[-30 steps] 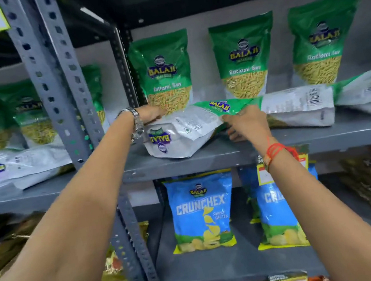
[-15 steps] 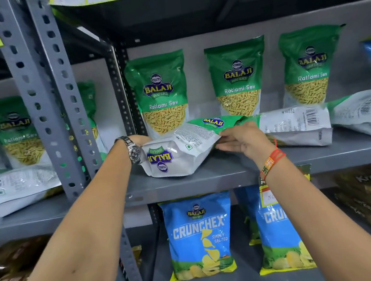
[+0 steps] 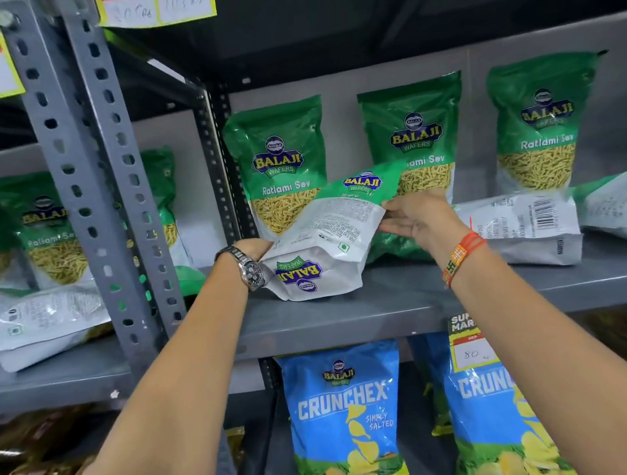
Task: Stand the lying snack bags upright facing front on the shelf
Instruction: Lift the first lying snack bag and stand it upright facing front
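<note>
Glossy green and white film makes up the snack bag (image 3: 327, 236) that we hold between our hands, tilted, its white back panel with fine print toward us and its bottom gusset resting on the grey metal shelf (image 3: 389, 306). That gusset carries an upside-down "BALAJI WAFERS" badge, and the green top band shows the same badge. Our left hand (image 3: 253, 248), wristwatch (image 3: 249, 270) on the wrist, clasps the bag's lower left edge, though its fingers are hidden behind the pouch. Our right hand (image 3: 416, 218), with an orange thread band (image 3: 461, 256) at the wrist, pinches the bag's right edge with extended fingers. Behind the held bag stand three upright pouches (image 3: 279, 163) reading "BALAJI WAFERS Ratlami Sev", each with a window showing thin yellow strands. Just right of our right hand lies another bag (image 3: 523, 227), flat, barcode up. Below our grip, puffy blue "CRUNCHEX SIMPLY SALTED" bags (image 3: 344, 416) stand on the lower shelf, beside a price tag (image 3: 471, 352) marked "80".
</note>
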